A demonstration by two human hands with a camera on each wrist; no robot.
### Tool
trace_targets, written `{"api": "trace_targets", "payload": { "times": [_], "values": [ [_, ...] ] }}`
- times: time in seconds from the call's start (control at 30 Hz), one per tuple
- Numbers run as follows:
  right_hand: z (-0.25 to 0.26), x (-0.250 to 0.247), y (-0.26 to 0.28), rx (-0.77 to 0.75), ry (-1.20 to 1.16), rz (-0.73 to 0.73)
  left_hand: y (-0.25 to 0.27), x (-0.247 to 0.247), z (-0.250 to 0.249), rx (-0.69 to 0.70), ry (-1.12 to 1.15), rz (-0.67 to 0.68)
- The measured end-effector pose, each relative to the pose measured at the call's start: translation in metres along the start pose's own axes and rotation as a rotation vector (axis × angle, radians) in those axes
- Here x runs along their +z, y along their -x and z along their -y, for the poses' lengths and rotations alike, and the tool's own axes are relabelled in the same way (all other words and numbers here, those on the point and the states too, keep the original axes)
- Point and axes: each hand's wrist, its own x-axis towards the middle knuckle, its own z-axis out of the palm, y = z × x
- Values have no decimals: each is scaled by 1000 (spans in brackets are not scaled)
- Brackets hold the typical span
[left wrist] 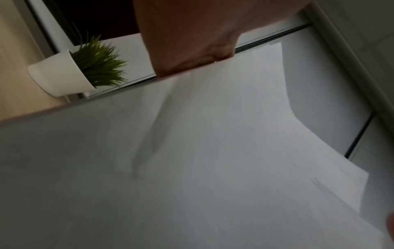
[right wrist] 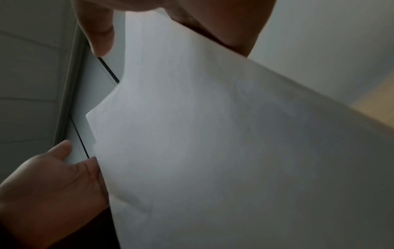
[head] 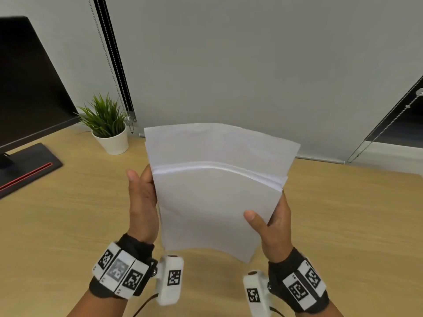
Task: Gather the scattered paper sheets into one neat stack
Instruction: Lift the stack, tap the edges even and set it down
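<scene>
Wooden surface [head: 68, 225] carries a white pot [head: 113, 143] of green grass; my left hand [head: 142, 202] and right hand [head: 274, 225] grip the white paper stack [head: 212, 202], fingers curled round its edges.

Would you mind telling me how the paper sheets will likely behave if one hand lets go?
Probably floppy: the paper sheets already bow between the left hand and right hand. Likely to slide apart, since their top edges sit staggered. They look light, so one hand should probably hold them.

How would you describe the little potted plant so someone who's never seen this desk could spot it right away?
Start at the wooden desk and find the dark monitor at its far left. Just right of the monitor's base, against the grey wall, stands the potted plant. It alone is green: spiky grass-like leaves in a plain white pot.
</scene>
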Motion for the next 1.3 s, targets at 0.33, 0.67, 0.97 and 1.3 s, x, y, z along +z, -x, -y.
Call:
{"api": "trace_targets", "payload": {
  "times": [0.33, 0.67, 0.97, 1.3],
  "values": [
    [-16, -3, 13, 111, 64, -67, 12, -16, 18, -33, -66, -5],
    [-2, -2, -8, 65, 47, -1, -16, 8, -42, 571, -770, 140],
    [2, 3, -8, 6, 119, -23, -11, -6, -37, 593, -1041, 168],
    [22, 15, -10, -44, 274, -205, 7, -8, -5, 248, -252, 0]
  ]
}}
